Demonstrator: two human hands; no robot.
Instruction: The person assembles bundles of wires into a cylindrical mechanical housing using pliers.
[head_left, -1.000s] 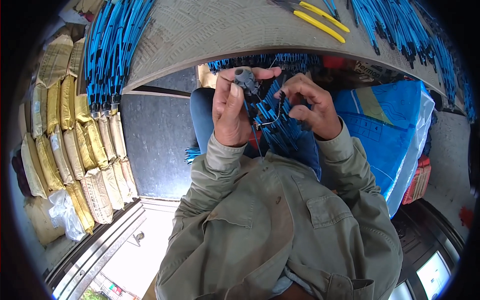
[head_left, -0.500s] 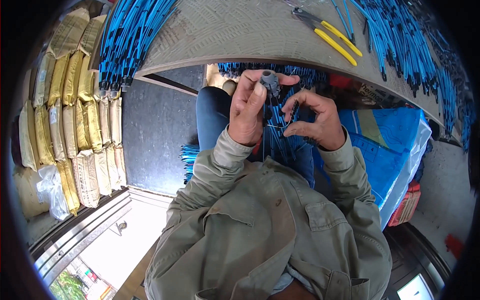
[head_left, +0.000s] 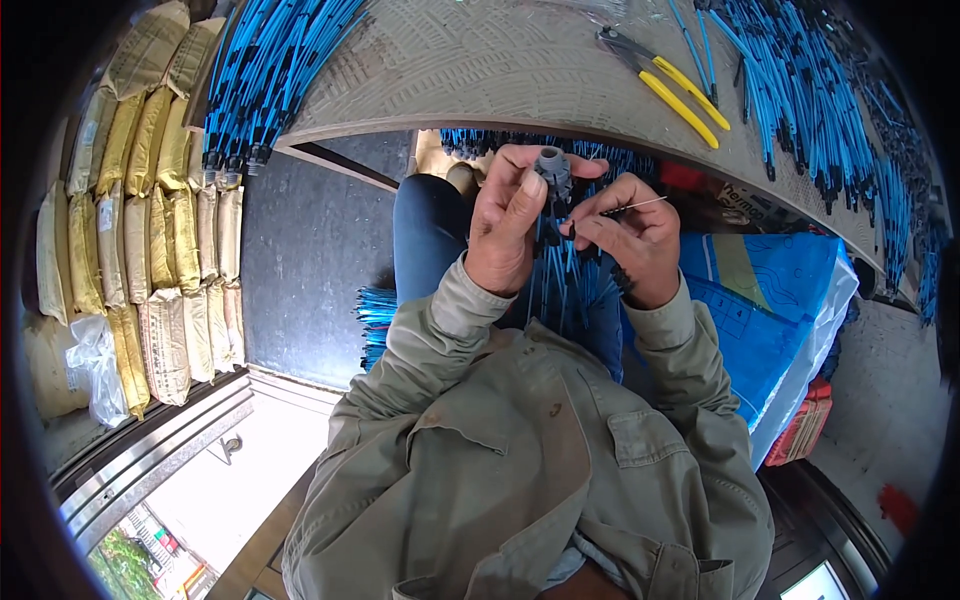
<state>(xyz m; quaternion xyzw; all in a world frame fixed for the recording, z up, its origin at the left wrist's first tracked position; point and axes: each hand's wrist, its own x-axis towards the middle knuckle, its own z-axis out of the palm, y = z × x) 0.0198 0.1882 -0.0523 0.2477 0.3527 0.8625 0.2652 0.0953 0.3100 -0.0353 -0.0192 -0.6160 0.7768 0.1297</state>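
The left hand [head_left: 505,225] grips a grey fitting [head_left: 553,172], its round opening tilted up toward twelve, its long axis running twelve to six above blue rods [head_left: 560,280]. At its four o'clock, the right hand [head_left: 640,245] pinches a thin wire [head_left: 645,203] that juts toward two. The tabletop [head_left: 480,85] edge curves close beyond at twelve; wider room lies toward nine, before closed sacks [head_left: 155,240], contents hidden.
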